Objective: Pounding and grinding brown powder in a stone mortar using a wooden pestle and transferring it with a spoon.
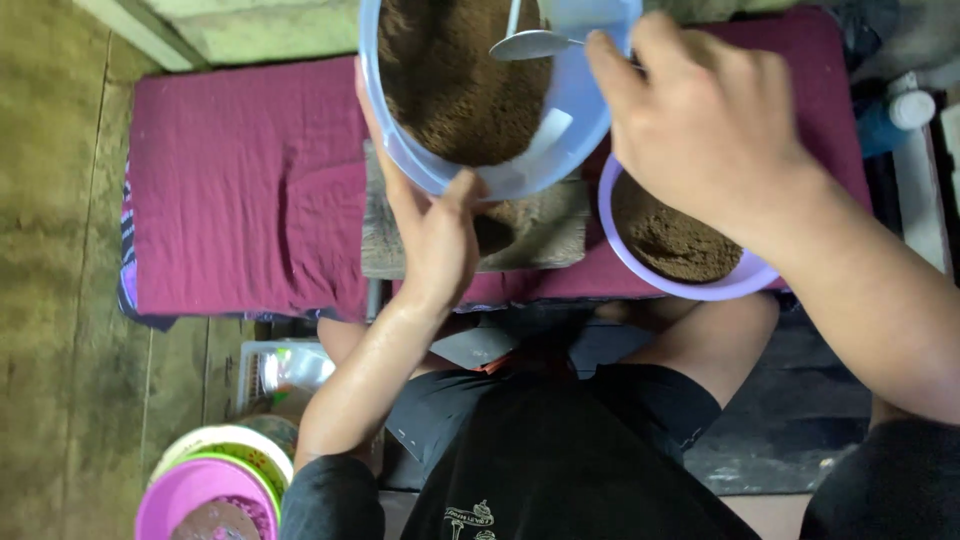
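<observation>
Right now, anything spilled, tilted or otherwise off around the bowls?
The large blue bowl of brown powder is tipped toward the camera, held by the left hand, with the powder heaped at its low side. Some brown powder lies on the grey block beneath it. The right hand holds a spoon. The purple bowl sits level.

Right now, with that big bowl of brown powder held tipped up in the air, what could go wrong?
1. The left hand alone grips the rim of the tilted pale blue bowl; it could slip and dump the brown powder onto the magenta cloth.
2. The right hand works a spoon inside; a hard scrape might flick powder past the grey block below.
3. The smaller lilac bowl sits near the cloth's edge and could be knocked.
</observation>
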